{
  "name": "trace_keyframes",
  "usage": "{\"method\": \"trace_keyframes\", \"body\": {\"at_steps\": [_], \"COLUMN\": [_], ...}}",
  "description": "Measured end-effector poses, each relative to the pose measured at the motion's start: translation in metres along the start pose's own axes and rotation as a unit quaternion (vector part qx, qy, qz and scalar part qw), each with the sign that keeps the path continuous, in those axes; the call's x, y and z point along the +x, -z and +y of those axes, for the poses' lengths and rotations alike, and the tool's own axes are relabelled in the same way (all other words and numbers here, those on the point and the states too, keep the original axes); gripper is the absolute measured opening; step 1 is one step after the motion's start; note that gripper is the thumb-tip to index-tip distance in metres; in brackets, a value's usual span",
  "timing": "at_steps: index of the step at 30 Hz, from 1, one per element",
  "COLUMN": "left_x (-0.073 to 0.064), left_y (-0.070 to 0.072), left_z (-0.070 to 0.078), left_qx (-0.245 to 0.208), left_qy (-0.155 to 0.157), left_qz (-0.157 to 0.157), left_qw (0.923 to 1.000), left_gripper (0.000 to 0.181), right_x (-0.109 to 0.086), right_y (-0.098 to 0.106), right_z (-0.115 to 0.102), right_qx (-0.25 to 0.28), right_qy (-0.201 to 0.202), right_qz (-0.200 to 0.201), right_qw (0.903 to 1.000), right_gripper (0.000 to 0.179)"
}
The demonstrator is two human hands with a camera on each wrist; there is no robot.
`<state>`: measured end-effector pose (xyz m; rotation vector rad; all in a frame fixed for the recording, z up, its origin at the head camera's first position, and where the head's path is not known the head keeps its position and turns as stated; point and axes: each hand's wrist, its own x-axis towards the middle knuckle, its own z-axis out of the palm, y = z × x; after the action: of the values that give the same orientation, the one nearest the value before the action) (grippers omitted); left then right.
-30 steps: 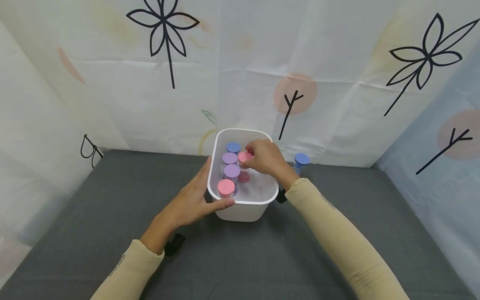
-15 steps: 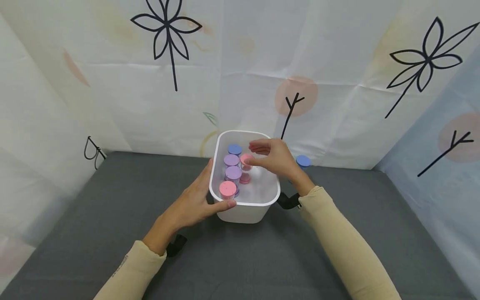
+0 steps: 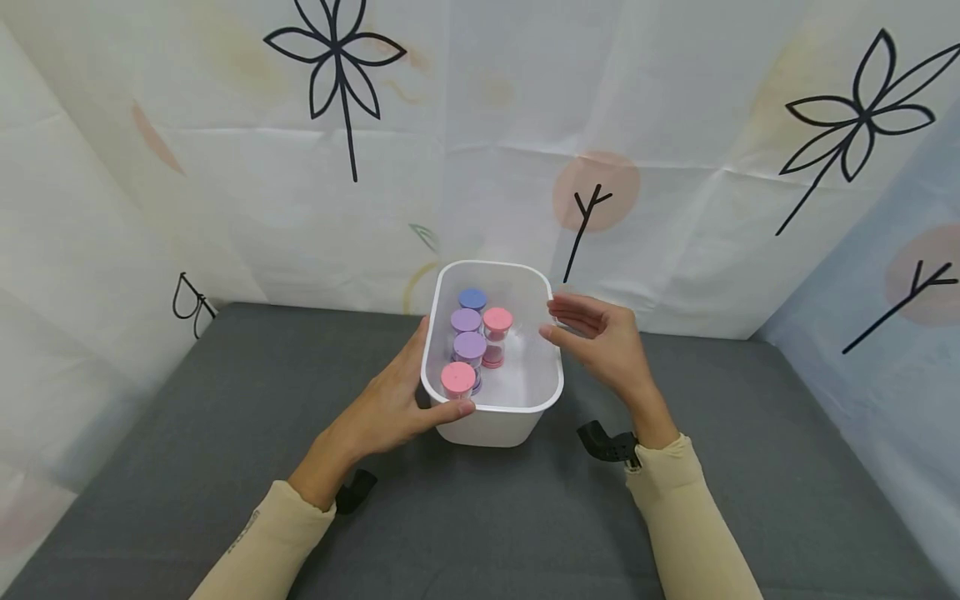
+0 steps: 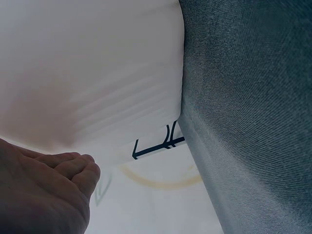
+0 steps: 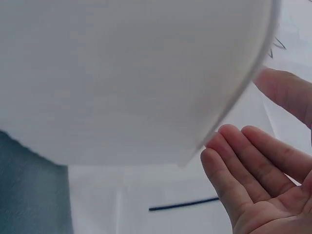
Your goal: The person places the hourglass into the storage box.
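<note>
A white plastic bin (image 3: 487, 427) stands on the dark grey cloth with small clear lidded jars inside. A blue-lidded jar (image 3: 472, 300) is at the back left. In front of it come two purple-lidded jars (image 3: 469, 346), then a pink-lidded jar (image 3: 458, 380). Another pink-lidded jar (image 3: 498, 321) stands upright to their right. My left hand (image 3: 378, 412) rests against the bin's left side, fingers nearly straight, thumb along the front rim. My right hand (image 3: 603, 337), holding nothing, is at the right rim with extended fingers (image 5: 263, 165); whether they touch it I cannot tell.
A white fabric backdrop (image 3: 487, 200) with printed plants rises behind the table's back edge. Grey cloth (image 3: 465, 525) covers the tabletop around the bin. Black wrist straps (image 3: 607, 443) are worn below both hands.
My right hand has let go of the pink-lidded jar and moved right, out of the bin. It now covers the spot where a blue-lidded jar showed outside. The left hand has stayed.
</note>
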<state>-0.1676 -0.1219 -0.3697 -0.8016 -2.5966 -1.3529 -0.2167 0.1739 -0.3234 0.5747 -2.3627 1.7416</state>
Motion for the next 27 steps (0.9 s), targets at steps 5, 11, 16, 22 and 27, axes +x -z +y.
{"method": "trace_keyframes", "body": {"at_steps": [5,11,16,22,27], "left_x": [-0.001,0.000,0.000,0.000,0.000], "left_y": [-0.001,0.000,0.001,0.001,0.001], "left_z": [-0.001,-0.001,0.000,0.000,0.001], "left_qx": [0.000,0.001,0.001,0.002,0.001], "left_qy": [-0.001,-0.004,-0.003,0.001,-0.001], "left_qz": [0.001,0.000,-0.002,-0.001,-0.001], "left_qw": [1.0000,1.0000,1.0000,1.0000,1.0000], "left_gripper": [0.115,0.115,0.115,0.115,0.115], "right_x": [-0.007,-0.007,-0.008,-0.009,-0.008], "right_y": [0.009,0.021,0.034,0.045,0.044], "right_z": [0.010,0.019,0.032,0.054,0.076], "right_qx": [-0.002,-0.032,-0.035,-0.037,-0.022], "right_qy": [0.003,0.008,0.006,-0.027,-0.086], "right_qz": [0.024,0.079,0.171,0.222,0.197], "right_qw": [0.9997,0.9963,0.9847,0.9740,0.9764], "right_gripper": [0.049,0.048,0.052,0.061,0.067]}}
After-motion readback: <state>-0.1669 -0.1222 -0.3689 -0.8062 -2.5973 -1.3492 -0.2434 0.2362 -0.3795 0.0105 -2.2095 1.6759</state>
